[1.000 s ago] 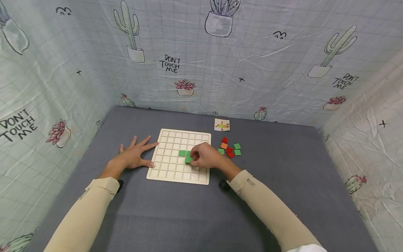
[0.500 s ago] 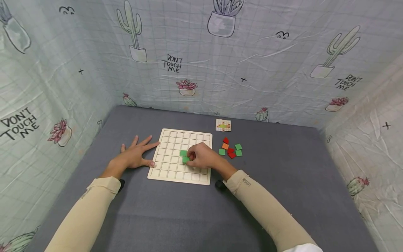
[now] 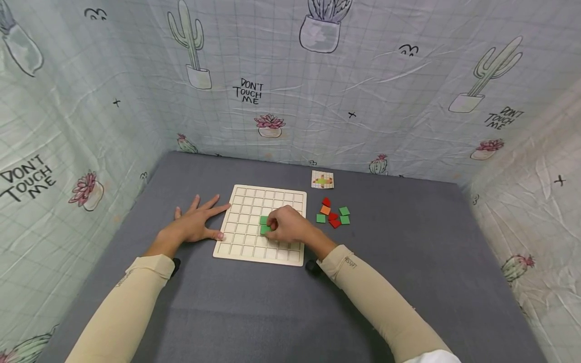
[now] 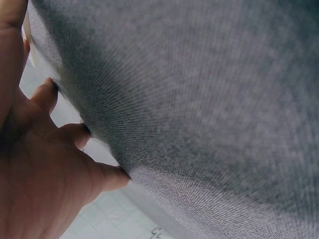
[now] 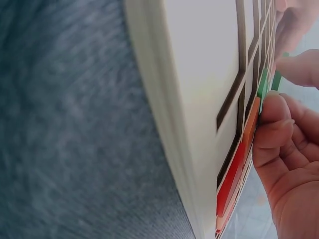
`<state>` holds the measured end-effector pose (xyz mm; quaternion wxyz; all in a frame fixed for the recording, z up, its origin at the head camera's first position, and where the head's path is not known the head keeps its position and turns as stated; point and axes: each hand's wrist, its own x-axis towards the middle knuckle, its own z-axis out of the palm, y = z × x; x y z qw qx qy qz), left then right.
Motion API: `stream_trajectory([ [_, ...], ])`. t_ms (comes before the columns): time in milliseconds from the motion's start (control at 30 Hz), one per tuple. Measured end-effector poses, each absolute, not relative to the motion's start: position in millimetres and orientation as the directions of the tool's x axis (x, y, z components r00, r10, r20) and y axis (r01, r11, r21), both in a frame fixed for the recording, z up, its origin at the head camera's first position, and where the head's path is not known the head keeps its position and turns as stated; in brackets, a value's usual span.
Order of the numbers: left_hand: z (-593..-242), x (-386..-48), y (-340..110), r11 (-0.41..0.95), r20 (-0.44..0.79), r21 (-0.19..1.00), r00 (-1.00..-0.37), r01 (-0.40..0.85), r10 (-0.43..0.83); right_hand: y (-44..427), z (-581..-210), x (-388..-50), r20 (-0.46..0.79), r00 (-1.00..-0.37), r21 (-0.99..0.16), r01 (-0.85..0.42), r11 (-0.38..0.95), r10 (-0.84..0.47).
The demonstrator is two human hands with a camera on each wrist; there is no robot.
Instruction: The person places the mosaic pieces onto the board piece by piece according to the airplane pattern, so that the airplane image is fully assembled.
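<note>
A light wooden grid board lies flat on the grey cloth. My left hand is spread at its left side, thumb and index fingertip at the edge. Over the board's middle, my right hand pinches a green square tile between thumb and fingers. Another green tile lies on the board just beyond it. In the right wrist view, the pinched green tile stands tilted; an orange tile and a red tile show on the board, hidden under my hand in the head view.
Right of the board lie loose tiles: several green, such as one green tile, an orange square and red pieces. A small pattern card lies behind them. Printed cloth walls enclose the table's back and sides.
My right hand has moved slightly left with the pinched green tile, which now sits in front of the other green tile. The left hand stays at the board's edge.
</note>
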<state>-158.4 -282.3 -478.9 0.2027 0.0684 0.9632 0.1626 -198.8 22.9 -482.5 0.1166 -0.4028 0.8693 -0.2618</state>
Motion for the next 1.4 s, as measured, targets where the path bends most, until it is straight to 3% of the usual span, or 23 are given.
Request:
stream_trajectory([
  [1400, -480.0, -159.1, -281.7, 0.936, -0.367, 0.344, -0.908, 0.07, 0.203, 13.7, -484.5, -194.9, -0.053, -0.702, -0.551, -0.573, 0.607, -0.711],
])
